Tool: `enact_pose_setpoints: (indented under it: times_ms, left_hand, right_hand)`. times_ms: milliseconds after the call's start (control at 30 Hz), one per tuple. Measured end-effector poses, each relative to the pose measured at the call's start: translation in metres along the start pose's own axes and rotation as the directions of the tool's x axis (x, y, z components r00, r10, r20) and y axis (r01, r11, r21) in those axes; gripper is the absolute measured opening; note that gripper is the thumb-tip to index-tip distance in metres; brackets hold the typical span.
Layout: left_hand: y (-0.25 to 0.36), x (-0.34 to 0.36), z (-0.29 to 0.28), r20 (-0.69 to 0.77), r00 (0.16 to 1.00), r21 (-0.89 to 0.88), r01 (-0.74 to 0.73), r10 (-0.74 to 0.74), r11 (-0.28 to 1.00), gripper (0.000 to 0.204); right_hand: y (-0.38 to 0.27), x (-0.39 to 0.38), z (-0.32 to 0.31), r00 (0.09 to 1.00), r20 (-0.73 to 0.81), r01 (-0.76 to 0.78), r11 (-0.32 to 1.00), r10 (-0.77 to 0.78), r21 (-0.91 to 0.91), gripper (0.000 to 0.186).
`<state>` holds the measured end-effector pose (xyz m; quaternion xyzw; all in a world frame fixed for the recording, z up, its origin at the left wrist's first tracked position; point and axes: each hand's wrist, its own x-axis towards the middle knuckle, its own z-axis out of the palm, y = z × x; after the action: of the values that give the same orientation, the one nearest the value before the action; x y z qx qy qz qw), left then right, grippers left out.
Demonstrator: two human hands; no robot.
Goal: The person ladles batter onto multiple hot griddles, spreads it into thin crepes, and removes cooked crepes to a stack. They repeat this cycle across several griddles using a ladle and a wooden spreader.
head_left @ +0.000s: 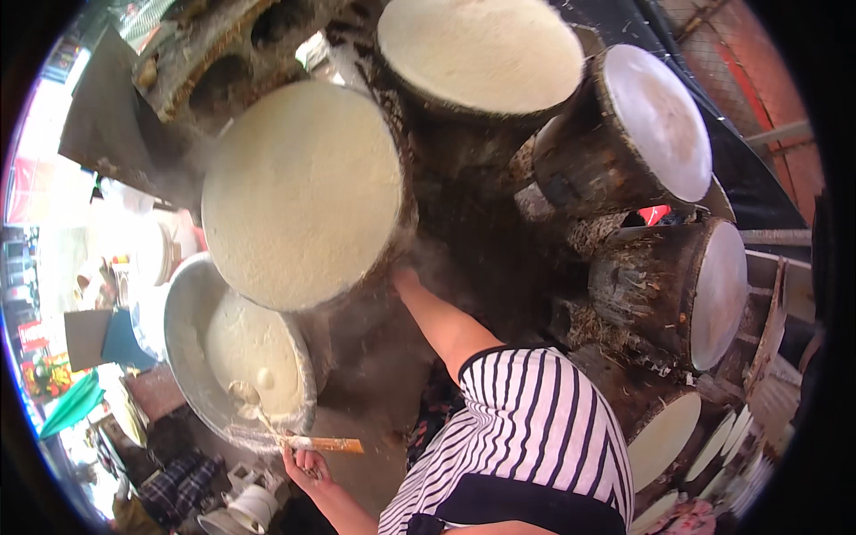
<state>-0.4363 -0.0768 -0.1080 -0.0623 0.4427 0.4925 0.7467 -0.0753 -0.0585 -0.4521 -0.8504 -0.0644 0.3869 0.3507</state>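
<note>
Striped sleeve [544,397] leads to right hand [405,278] at round pan [303,196], grip unclear; left hand [310,468] holds wooden handle [334,444] by basin [183,321], likely to catch drips.

"Where's there room?"
"From above into the basin [183,330] at lower left; its left side lies open."
"What's in the way?"
"The wooden stick [334,444] crosses its lower rim, the ladle [242,390] sits inside, and the big drum [303,192] covers its top edge from this view."
"And mid-frame?"
"A dark gap [481,232] between the big drum and right-hand drums [580,152]; the striped top [544,401] blocks its lower end."
</note>
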Motion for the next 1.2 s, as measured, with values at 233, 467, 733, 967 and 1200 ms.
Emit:
enact_pose_setpoints:
  times_ms: [233,467,733,967,1200]
  left_hand:
    - [-0.011,0.008,0.037,-0.040,0.995,0.015,-0.090,0.091,0.996,0.033]
    - [-0.018,0.022,0.065,0.063,0.992,-0.013,-0.111,0.112,0.994,0.025]
    - [-0.072,0.021,0.102,0.154,0.971,-0.093,-0.170,0.183,0.981,0.017]
    - [-0.103,0.011,0.115,0.018,0.945,-0.017,-0.328,0.328,0.945,0.012]
    - [-0.112,0.006,0.140,-0.069,0.942,-0.034,-0.330,0.327,0.943,0.010]
  right_hand:
    - [-0.054,-0.063,-0.211,0.998,-0.050,0.052,0.884,-0.033,0.465,0.028]
    - [-0.192,-0.017,-0.471,0.481,-0.669,0.573,0.781,-0.566,-0.249,0.022]
    - [-0.313,0.199,-0.589,0.507,-0.549,0.354,0.741,-0.664,-0.570,0.047]
    - [-0.391,0.256,-0.593,0.703,-0.304,0.230,0.610,-0.643,-0.758,0.048]
    - [-0.409,0.240,-0.617,0.702,-0.033,0.554,0.576,-0.711,-0.601,0.024]
